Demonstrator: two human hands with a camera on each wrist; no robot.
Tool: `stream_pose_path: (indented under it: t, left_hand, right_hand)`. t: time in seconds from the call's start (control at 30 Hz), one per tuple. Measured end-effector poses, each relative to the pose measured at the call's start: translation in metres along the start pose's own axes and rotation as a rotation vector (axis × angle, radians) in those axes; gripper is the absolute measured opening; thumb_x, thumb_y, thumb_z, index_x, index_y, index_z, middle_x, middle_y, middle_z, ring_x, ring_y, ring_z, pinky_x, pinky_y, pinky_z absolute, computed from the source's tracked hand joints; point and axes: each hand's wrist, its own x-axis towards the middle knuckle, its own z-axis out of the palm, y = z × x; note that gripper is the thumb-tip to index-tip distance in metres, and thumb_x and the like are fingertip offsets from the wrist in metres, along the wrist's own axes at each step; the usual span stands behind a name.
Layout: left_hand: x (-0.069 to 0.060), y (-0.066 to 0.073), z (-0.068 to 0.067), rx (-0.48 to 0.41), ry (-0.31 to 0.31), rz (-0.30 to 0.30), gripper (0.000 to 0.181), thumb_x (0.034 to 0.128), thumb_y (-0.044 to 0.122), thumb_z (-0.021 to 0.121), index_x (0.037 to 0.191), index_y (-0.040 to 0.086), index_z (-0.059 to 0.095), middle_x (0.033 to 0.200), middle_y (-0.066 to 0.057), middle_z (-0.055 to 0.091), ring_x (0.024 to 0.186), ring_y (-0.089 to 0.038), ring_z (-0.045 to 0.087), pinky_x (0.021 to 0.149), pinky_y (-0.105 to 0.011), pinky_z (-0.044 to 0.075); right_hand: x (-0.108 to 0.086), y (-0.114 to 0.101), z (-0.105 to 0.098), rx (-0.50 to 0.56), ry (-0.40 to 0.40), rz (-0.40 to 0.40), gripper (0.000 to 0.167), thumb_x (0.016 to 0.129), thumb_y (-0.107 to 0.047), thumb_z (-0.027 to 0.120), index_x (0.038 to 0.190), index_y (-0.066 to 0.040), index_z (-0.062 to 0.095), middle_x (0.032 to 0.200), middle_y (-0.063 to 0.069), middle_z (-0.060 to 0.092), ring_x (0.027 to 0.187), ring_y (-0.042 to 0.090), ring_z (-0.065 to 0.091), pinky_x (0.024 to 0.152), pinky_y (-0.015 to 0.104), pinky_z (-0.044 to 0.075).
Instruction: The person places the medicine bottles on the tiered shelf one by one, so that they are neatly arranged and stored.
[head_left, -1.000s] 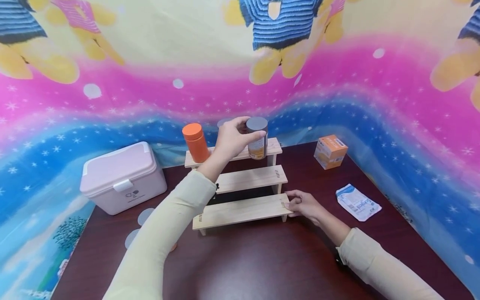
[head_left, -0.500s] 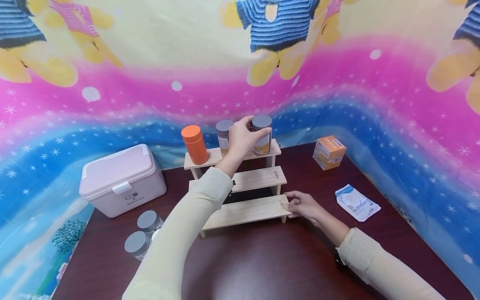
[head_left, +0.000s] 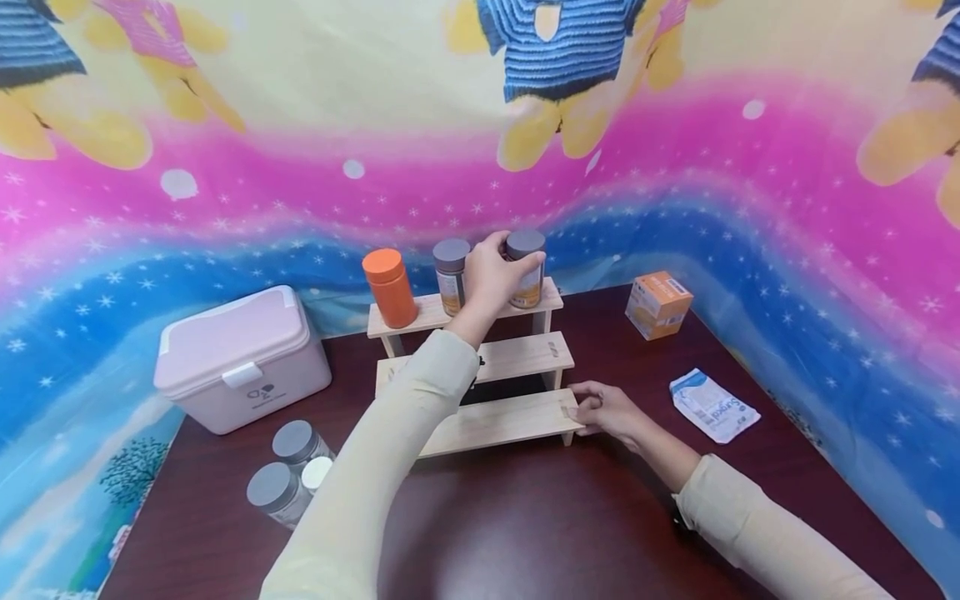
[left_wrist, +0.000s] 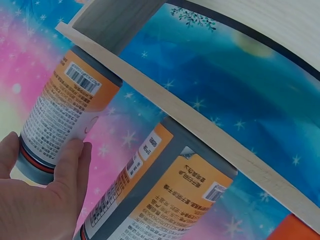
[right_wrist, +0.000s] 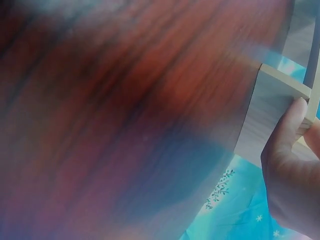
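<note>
Head view: left hand (head_left: 491,271) grips a gray-lidded bottle (head_left: 528,289) atop a wooden three-tier rack (head_left: 521,354), at right; right hand (head_left: 606,410) pinches the bottom board (head_left: 502,421). Left wrist: fingers curl round that bottle, beside a second bottle (left_wrist: 165,185). Right wrist: thumb touches wood.

The two jars (head_left: 452,286) have grey lids (head_left: 525,242) and orange-and-white labels (left_wrist: 60,115) with black print. The bottle (head_left: 392,290) is solid orange, the stepped rack (head_left: 510,417) pale beige. The table (head_left: 525,525) is dark red-brown, perhaps streaked darker, though the right wrist view blurs it. The sleeves (head_left: 378,467) are cream, the case (head_left: 243,350) pale pink, the backdrop (head_left: 262,175) banded cream, pink and blue.
</note>
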Motion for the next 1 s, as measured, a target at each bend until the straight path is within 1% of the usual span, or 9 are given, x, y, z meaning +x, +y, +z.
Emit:
stream_pose_path:
  t: [0.23, 0.37, 0.43, 0.53, 0.6, 0.67, 0.8, 0.9, 1.0]
  left_hand:
    - [0.0, 0.001, -0.001, -0.018, 0.032, -0.017, 0.064, 0.0788, 0.044, 0.074, 0.133, 0.017, 0.053, 0.121, -0.003, 0.062, 0.11, -0.019, 0.058, 0.093, -0.035, 0.048]
    - [-0.003, 0.0, -0.001, -0.026, 0.038, -0.018, 0.068, 0.0804, 0.042, 0.072, 0.137, 0.014, 0.047, 0.127, -0.005, 0.058, 0.115, -0.02, 0.056, 0.096, -0.037, 0.046]
    - [-0.005, 0.001, -0.002, -0.027, 0.03, -0.015, 0.071, 0.0812, 0.042, 0.072, 0.14, 0.014, 0.043, 0.132, -0.006, 0.055, 0.119, -0.02, 0.053, 0.099, -0.037, 0.044]
    - [-0.009, 0.004, -0.009, -0.016, 0.028, 0.006, 0.074, 0.0816, 0.04, 0.072, 0.143, 0.015, 0.039, 0.136, -0.005, 0.052, 0.123, -0.02, 0.05, 0.101, -0.037, 0.042]
    - [-0.013, 0.006, -0.016, -0.018, 0.032, 0.034, 0.071, 0.0823, 0.038, 0.072, 0.142, 0.015, 0.04, 0.135, -0.005, 0.054, 0.122, -0.02, 0.051, 0.1, -0.036, 0.044]
    - [-0.017, 0.006, -0.024, -0.037, 0.035, 0.076, 0.066, 0.0834, 0.035, 0.071, 0.14, 0.015, 0.044, 0.132, -0.004, 0.056, 0.12, -0.019, 0.053, 0.097, -0.035, 0.045]
    - [-0.029, 0.005, -0.04, -0.113, 0.048, 0.211, 0.051, 0.0858, 0.03, 0.07, 0.132, 0.014, 0.053, 0.125, -0.002, 0.061, 0.115, -0.014, 0.057, 0.093, -0.03, 0.048]
    - [-0.039, 0.002, -0.05, -0.169, 0.068, 0.313, 0.041, 0.0865, 0.027, 0.069, 0.124, 0.014, 0.06, 0.12, -0.001, 0.064, 0.112, -0.011, 0.058, 0.092, -0.029, 0.049]
    - [-0.047, -0.003, -0.058, -0.209, 0.071, 0.358, 0.036, 0.0867, 0.026, 0.069, 0.12, 0.014, 0.063, 0.117, 0.001, 0.065, 0.109, -0.009, 0.059, 0.09, -0.028, 0.05]
  right_hand:
    - [0.0, -0.004, 0.003, -0.003, -0.008, -0.006, 0.053, 0.087, 0.001, 0.063, 0.135, 0.007, 0.04, 0.083, 0.01, 0.06, 0.073, 0.016, 0.062, 0.068, 0.031, 0.057]
    - [0.0, -0.006, 0.004, -0.011, -0.014, -0.009, 0.054, 0.087, 0.001, 0.062, 0.135, 0.008, 0.039, 0.083, 0.01, 0.06, 0.073, 0.016, 0.062, 0.068, 0.032, 0.057]
    - [0.0, -0.006, 0.005, -0.013, -0.015, -0.015, 0.054, 0.088, 0.001, 0.062, 0.136, 0.008, 0.038, 0.083, 0.01, 0.06, 0.073, 0.016, 0.061, 0.067, 0.032, 0.057]
    - [0.0, -0.005, 0.006, -0.011, -0.011, -0.017, 0.054, 0.088, 0.001, 0.061, 0.136, 0.008, 0.038, 0.083, 0.01, 0.06, 0.072, 0.015, 0.061, 0.067, 0.032, 0.057]
    - [-0.001, -0.005, 0.007, -0.018, -0.008, -0.017, 0.055, 0.088, 0.0, 0.062, 0.137, 0.008, 0.038, 0.083, 0.01, 0.061, 0.072, 0.015, 0.061, 0.067, 0.032, 0.057]
    - [-0.001, -0.004, 0.007, -0.021, -0.001, -0.01, 0.055, 0.088, 0.0, 0.062, 0.136, 0.008, 0.038, 0.083, 0.01, 0.061, 0.072, 0.015, 0.061, 0.067, 0.032, 0.058]
    - [-0.002, -0.003, 0.007, -0.03, 0.012, 0.001, 0.054, 0.087, 0.002, 0.062, 0.136, 0.008, 0.04, 0.083, 0.01, 0.061, 0.071, 0.016, 0.061, 0.067, 0.033, 0.058]
    - [-0.002, -0.002, 0.006, -0.031, 0.025, 0.006, 0.053, 0.086, 0.002, 0.062, 0.135, 0.008, 0.041, 0.083, 0.01, 0.06, 0.071, 0.015, 0.061, 0.067, 0.032, 0.057]
    - [-0.002, -0.003, 0.005, -0.03, 0.036, 0.004, 0.053, 0.086, 0.003, 0.062, 0.134, 0.008, 0.041, 0.081, 0.009, 0.06, 0.071, 0.015, 0.061, 0.066, 0.031, 0.057]
